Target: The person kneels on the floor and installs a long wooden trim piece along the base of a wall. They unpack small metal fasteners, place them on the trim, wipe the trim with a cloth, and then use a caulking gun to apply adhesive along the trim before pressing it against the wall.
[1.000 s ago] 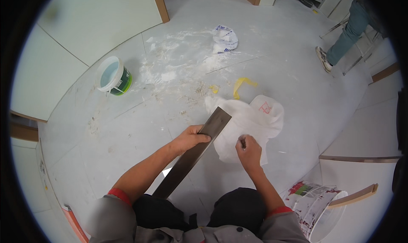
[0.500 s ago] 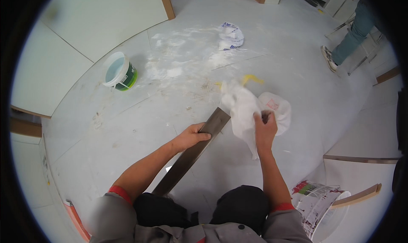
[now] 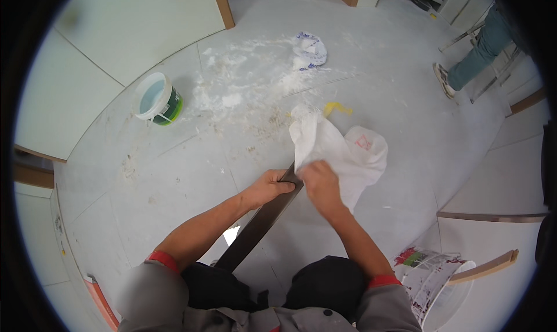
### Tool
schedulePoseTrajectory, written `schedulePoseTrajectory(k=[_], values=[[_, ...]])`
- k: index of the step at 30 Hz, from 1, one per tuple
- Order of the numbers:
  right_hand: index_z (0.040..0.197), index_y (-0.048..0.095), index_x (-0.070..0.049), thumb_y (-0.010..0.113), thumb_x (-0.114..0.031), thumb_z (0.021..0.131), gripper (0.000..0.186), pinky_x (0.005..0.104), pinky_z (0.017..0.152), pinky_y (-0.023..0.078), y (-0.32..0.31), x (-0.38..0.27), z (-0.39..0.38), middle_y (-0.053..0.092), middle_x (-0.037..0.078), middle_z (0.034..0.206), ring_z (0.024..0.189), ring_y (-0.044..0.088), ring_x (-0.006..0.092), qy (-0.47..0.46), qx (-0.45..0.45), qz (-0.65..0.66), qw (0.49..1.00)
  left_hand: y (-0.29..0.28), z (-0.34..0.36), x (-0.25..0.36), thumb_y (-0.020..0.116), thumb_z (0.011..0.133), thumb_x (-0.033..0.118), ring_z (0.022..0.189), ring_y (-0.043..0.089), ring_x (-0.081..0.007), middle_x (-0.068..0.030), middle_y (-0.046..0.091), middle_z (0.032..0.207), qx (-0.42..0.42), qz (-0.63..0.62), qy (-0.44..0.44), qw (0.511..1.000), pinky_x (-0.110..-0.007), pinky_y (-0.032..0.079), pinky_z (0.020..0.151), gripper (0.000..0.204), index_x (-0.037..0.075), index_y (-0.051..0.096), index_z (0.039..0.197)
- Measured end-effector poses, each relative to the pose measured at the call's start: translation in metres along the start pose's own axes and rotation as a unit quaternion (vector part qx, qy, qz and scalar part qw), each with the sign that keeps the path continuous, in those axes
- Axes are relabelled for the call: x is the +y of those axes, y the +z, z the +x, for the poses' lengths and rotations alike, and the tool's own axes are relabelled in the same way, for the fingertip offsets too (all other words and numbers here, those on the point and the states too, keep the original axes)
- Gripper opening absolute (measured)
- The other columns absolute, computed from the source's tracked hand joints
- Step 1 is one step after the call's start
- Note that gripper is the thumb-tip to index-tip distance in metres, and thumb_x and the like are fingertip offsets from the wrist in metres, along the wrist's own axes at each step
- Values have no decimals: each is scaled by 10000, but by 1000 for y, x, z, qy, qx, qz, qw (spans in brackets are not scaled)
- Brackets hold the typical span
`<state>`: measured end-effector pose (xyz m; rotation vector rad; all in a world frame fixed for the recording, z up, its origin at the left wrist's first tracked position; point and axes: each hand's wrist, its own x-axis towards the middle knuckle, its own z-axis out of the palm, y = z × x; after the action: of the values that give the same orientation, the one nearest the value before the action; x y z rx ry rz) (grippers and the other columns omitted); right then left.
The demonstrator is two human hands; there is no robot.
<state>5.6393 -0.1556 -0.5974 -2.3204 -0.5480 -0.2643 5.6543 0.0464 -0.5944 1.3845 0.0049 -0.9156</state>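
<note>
My left hand grips a long flat dark metal bar near its far end, thumb on top. The bar slants from my knees up to the right. My right hand is closed on a white cloth sack with a small red print, its fingers bunched in the fabric. Part of the sack lies against the bar's far end and hides it. The rest of the fabric spreads to the right of my right hand, over the grey floor.
A white and green bucket of liquid stands on the left. White powder surrounds a blue-printed white bag. A yellow strip lies beyond the sack. At lower right, a stained bucket holds a wooden stick. A person's leg shows at upper right.
My right hand has moved left with the sack, bringing the fabric onto the bar's far end. My left hand keeps its hold on the bar, shifted slightly right.
</note>
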Motion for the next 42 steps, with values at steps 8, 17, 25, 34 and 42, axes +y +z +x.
schedulePoseTrajectory(k=[8, 17, 25, 34, 42], values=[[842, 629, -76, 629, 16, 763, 122, 433, 688, 507, -5, 4, -1, 569, 103, 844, 826, 590, 316, -17, 24, 9, 1000, -3, -4, -1, 614, 963, 81, 878, 582, -59, 27, 672, 947, -16, 30, 25, 999, -249, 477, 801, 201, 19, 687, 1140], [922, 652, -32, 660, -97, 897, 70, 447, 809, 493, -21, 83, 19, 656, 135, 938, 905, 634, 332, 184, 185, -70, 963, -15, -6, -15, 644, 963, 104, 881, 601, -71, -2, 692, 982, -6, 36, 34, 999, -258, 498, 793, 205, 6, 700, 1133], [1018, 642, 17, 726, -169, 909, 232, 316, 760, 504, -69, 3, 75, 686, 90, 904, 815, 613, 160, 269, 224, 162, 923, -12, 10, -23, 743, 891, 83, 736, 639, -94, -31, 714, 843, 56, -66, 8, 996, -276, 527, 675, 115, 5, 751, 976], [942, 664, -53, 638, -64, 866, 82, 428, 729, 524, 0, 4, 23, 635, 119, 888, 837, 639, 325, -8, -4, -87, 996, 5, 21, -24, 700, 901, 3, 886, 660, -101, -41, 735, 983, 1, -123, 10, 992, -250, 520, 812, 131, -1, 745, 1024], [879, 664, -32, 585, -57, 856, 86, 436, 721, 525, 0, 1, 35, 657, 124, 876, 854, 636, 355, 22, -24, -57, 998, 7, 17, -29, 674, 898, -8, 906, 658, -104, -40, 727, 976, 16, -61, 31, 998, -256, 520, 818, 143, -12, 729, 1030]])
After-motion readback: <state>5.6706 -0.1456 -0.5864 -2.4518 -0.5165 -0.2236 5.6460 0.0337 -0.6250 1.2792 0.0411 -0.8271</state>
